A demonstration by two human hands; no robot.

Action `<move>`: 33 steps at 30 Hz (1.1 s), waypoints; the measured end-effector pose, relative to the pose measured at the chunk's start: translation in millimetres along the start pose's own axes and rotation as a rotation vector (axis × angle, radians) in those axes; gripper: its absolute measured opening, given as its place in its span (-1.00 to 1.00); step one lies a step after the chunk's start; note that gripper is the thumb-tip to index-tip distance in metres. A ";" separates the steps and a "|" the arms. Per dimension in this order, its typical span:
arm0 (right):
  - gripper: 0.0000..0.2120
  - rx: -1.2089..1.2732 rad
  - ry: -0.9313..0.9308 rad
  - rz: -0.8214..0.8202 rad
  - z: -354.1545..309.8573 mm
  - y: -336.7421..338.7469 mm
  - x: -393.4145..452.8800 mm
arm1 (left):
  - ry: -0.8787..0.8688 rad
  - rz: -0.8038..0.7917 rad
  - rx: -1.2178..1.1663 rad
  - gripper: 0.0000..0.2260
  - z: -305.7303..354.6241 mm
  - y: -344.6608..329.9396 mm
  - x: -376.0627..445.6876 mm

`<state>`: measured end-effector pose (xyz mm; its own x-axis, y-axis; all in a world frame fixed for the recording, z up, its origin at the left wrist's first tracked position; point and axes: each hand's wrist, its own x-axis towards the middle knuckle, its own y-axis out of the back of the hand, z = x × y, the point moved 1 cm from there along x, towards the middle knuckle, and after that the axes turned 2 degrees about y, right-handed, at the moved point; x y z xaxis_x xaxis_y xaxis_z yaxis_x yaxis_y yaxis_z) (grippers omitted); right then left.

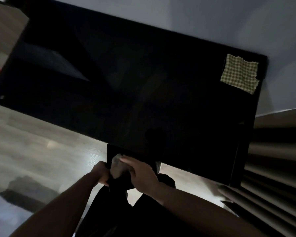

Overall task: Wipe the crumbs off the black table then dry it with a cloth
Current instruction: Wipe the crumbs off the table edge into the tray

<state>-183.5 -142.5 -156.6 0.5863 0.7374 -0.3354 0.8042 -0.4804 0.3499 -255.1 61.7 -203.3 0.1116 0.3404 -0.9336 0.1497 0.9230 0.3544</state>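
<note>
The black table point(126, 86) fills the middle of the head view, dim and glossy. A green-and-white checked cloth point(239, 75) lies flat at its far right corner. At the near edge, my left hand point(102, 173) grips a flat black object point(120, 183) held just below the tabletop edge. My right hand point(142, 173) holds a crumpled pale grey rag point(116, 166) against that black object. No crumbs can be made out in the dark, blurred picture.
Pale wood floor point(32, 142) spreads to the left and below the table. A white wall point(212, 23) stands behind it. Long grey pleats, curtain or blind, point(272, 159) hang at the right. Dark clothing fills the bottom centre.
</note>
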 end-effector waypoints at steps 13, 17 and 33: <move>-0.40 -0.139 -0.338 0.566 21.0 116.3 5.2 | 0.007 -0.034 -0.153 -0.75 -59.1 61.1 15.2; -0.29 -0.300 -0.319 0.456 -2.0 52.0 25.5 | -0.022 -0.020 -0.151 -0.73 -84.5 93.7 22.6; -0.54 0.020 -0.235 0.259 -197.7 -160.8 119.6 | -0.096 0.063 -0.053 -0.77 -225.1 264.6 44.9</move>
<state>-261.8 116.8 -80.1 0.7756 0.4617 -0.4304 0.6263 -0.6480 0.4334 -431.6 361.6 -163.1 0.2132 0.3813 -0.8995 0.0877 0.9095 0.4063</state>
